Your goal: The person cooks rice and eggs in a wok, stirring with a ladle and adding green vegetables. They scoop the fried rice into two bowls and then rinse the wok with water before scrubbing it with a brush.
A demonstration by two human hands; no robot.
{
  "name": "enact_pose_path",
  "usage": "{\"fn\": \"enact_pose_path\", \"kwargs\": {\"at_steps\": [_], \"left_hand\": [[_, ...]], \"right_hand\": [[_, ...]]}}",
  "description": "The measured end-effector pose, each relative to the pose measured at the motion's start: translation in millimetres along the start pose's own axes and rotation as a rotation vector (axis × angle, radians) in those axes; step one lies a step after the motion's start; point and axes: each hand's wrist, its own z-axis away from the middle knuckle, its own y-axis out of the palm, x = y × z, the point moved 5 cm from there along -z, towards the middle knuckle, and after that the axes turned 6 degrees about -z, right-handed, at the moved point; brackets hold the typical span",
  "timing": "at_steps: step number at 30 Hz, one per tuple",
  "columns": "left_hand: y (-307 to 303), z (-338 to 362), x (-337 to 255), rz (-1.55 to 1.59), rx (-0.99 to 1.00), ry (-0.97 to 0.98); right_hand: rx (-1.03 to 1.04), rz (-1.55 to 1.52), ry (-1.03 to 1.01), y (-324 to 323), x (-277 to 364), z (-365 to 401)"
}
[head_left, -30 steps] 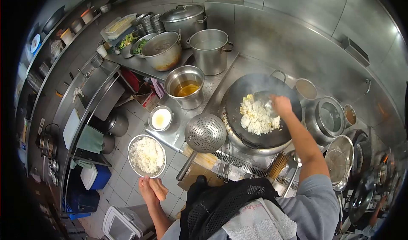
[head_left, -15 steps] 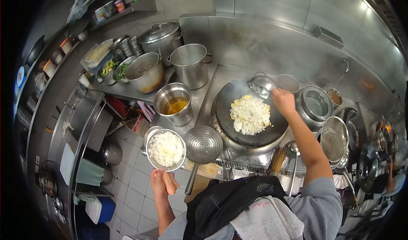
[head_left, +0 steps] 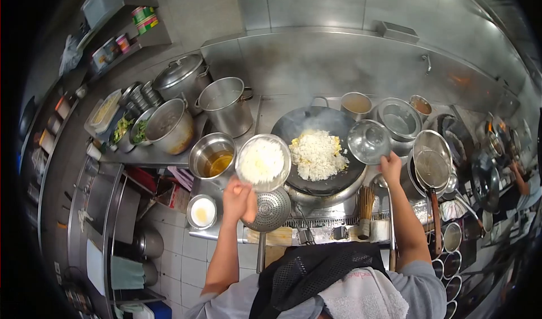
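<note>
My left hand [head_left: 238, 199] is closed at the near rim of a metal bowl heaped with white rice [head_left: 261, 161], raised at the wok's left edge. In my right hand [head_left: 390, 168] is a second metal bowl [head_left: 368, 141], tilted with its inside showing and no food visible in it, over the wok's right side. Between the two bowls sits the black wok [head_left: 293, 122] on its burner, steam rising from it. White rice with yellow egg [head_left: 319, 156] lies piled in the wok's middle. A perforated skimmer [head_left: 267, 210] rests below the rice bowl.
A pot of yellow oil [head_left: 217, 162] and a small container of white powder [head_left: 202, 212] stand at left. Behind them are tall steel pots [head_left: 226, 107]. A bamboo brush [head_left: 366, 210], a ladle [head_left: 391, 223] and strainers [head_left: 433, 161] lie to the right.
My left hand has raised the rice bowl and brought it right, up to the wok. My right hand has drawn the other bowl back from the wok's far edge to its right side.
</note>
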Motion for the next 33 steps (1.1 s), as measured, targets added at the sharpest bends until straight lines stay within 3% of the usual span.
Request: {"fn": "enact_pose_path", "kwargs": {"at_steps": [1, 2, 4, 6, 8, 11, 12, 14, 15, 18, 20, 23, 24, 26, 30, 32, 33], "left_hand": [[11.7, -19.5, -48.7, -0.200, -0.067, 0.378], [27.5, -40.1, -69.8, -0.232, -0.040, 0.487], [59.3, -69.5, -118.0, -0.406, 0.000, 0.533], [99.7, -105.0, -114.6, -0.434, -0.002, 0.626], [145.7, -129.0, -103.2, -0.461, 0.042, 0.816], [233.7, -143.7, -29.2, -0.806, 0.458, 0.726], [245.9, -144.0, -13.4, -0.798, 0.493, 0.735], [269.3, -160.8, 1.5, -0.802, 0.506, 0.669], [280.1, -176.1, 4.6, -0.805, 0.452, 0.585], [235.6, -175.9, -63.5, -0.606, 0.251, 0.799], [196.3, -165.5, -97.9, -0.473, 0.114, 0.781], [144.3, -133.6, -97.8, -0.463, -0.015, 0.717], [135.0, -126.7, -76.8, -0.462, -0.008, 0.725], [139.3, -120.7, -12.8, -0.825, 0.295, 0.498], [129.3, -90.6, -49.9, -0.777, 0.212, 0.503], [129.3, -80.7, -64.7, -0.510, 0.050, 0.597], [132.3, -72.0, -65.6, -0.460, 0.094, 0.502]], "right_hand": [[-0.037, -0.196, 0.079, -17.0, -5.9, 19.3], [-0.076, -0.392, 0.153, -34.3, -7.6, 40.1], [-0.133, -0.467, 0.170, -70.2, 38.1, 95.5], [-0.159, -0.318, 0.234, -108.2, 3.8, 151.4], [-0.192, -0.224, 0.216, -140.6, 18.0, 213.6], [-0.386, -0.282, 0.341, -165.4, 32.2, 305.7], [-0.428, -0.362, 0.399, -175.5, 23.2, 341.7], [-0.481, -0.139, 0.499, -200.6, 18.3, 402.1], [-0.523, -0.233, 0.477, -206.5, 20.7, 421.5], [-0.668, -0.289, 0.500, -234.1, 15.1, 488.4], [-0.746, -0.252, 0.461, -245.0, 25.2, 509.9], [-0.894, -0.284, 0.432, -259.3, 23.2, 543.3], [-0.904, -0.286, 0.436, -262.5, 24.9, 550.5], [-0.935, -0.390, 0.453, -269.4, 22.9, 564.1], [-0.891, -0.369, 0.471, -293.4, 20.7, 587.1], [-0.898, -0.424, 0.453, -299.9, 21.5, 595.5], [-0.909, -0.465, 0.476, -300.9, 23.7, 603.5]]}}
